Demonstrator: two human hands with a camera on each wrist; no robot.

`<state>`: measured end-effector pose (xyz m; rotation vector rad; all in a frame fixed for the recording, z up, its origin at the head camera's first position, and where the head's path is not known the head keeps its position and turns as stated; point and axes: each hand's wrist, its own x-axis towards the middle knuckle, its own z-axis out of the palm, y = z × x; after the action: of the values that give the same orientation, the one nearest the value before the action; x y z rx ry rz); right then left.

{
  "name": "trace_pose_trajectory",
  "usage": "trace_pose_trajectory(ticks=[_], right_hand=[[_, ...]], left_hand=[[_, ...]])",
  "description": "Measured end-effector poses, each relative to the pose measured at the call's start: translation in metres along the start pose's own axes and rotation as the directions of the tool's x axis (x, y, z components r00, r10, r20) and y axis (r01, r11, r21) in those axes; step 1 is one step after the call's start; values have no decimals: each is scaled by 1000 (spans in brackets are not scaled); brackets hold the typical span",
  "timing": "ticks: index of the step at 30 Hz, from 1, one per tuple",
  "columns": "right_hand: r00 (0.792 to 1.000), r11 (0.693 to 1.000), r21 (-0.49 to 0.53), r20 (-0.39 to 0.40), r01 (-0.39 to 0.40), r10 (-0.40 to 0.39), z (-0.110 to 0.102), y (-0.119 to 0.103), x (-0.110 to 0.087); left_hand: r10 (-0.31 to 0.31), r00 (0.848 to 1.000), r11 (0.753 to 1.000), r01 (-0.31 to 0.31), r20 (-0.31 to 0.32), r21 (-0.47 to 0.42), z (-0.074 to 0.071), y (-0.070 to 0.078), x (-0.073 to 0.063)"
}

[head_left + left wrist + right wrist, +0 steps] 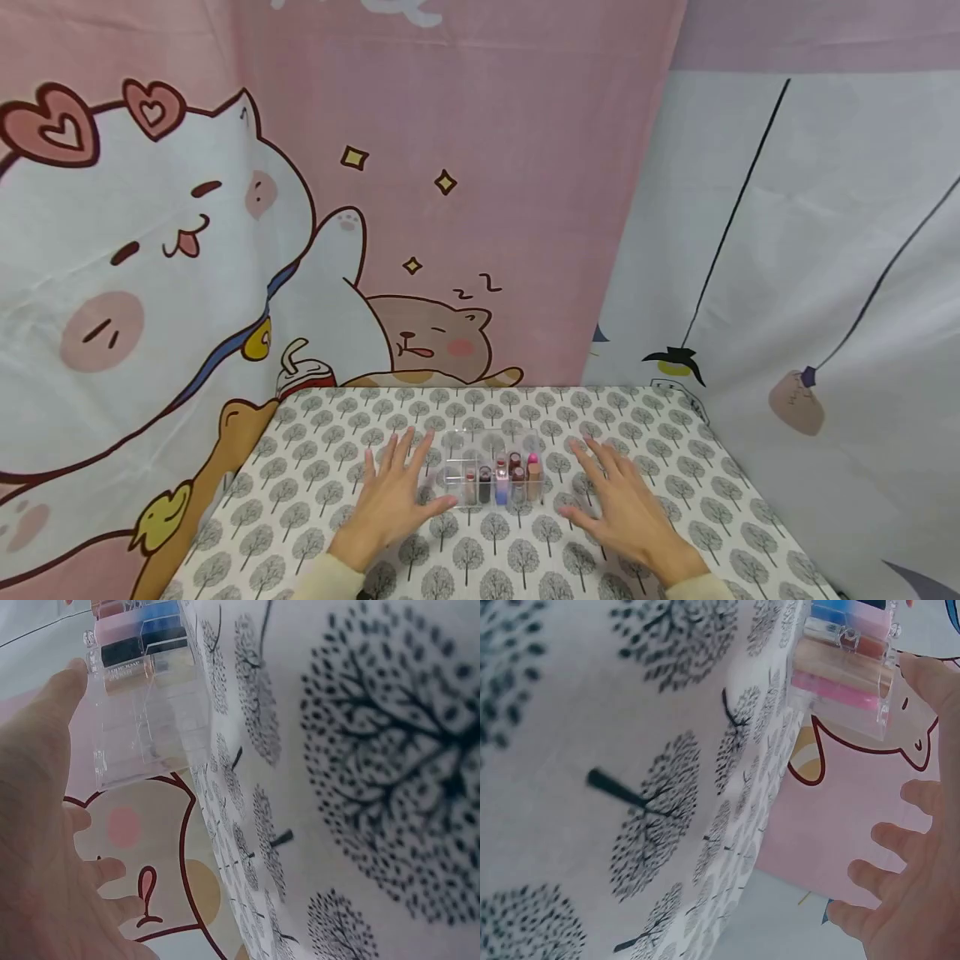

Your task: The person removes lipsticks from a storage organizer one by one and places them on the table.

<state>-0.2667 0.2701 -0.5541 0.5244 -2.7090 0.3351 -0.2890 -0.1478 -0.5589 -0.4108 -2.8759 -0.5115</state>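
Observation:
A clear plastic lipstick organizer (pixel 461 452) stands on the table between the two hands. Several lipsticks fill its front slots and right side, among them a pink-and-blue tube (pixel 502 487), a black tube (pixel 484 485) and one with a bright pink top (pixel 533 468). Left of the organizer, the left hand (pixel 393 492) is spread with fingers straight and holds nothing. On the other side the right hand (pixel 618 504) is likewise spread, its palm bare in the right wrist view. Both thumbs point inward toward the organizer, with a gap on each side.
A white cloth with grey tree prints covers the table (pixel 465 554). Behind it hangs a pink curtain (pixel 525 208) with cartoon animals, and a white curtain (pixel 862 250) hangs at the right. Pale sleeves (pixel 330 579) cover the wrists.

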Motion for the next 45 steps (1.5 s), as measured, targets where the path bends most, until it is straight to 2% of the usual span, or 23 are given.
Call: trace_pose_trajectory(ticks=[8, 20, 27, 37, 45], right_hand=[[998, 999, 4, -27, 54, -54, -1, -8, 10], [994, 993, 26, -4, 113, -113, 5, -13, 31], [994, 992, 66, 30, 106, -108, 8, -16, 43], [985, 988, 137, 146, 66, -86, 16, -22, 57], [979, 978, 186, 164, 93, -125, 22, -24, 70]], left_hand=[[32, 999, 999, -32, 1, -28, 1, 11, 8], [92, 996, 995, -91, 6, -42, 2, 30, 19], [129, 991, 991, -131, -37, -35, 4, 42, 26], [177, 982, 984, -178, -71, -16, 8, 55, 35], [243, 961, 970, -242, -134, 22, 10, 61, 39]])
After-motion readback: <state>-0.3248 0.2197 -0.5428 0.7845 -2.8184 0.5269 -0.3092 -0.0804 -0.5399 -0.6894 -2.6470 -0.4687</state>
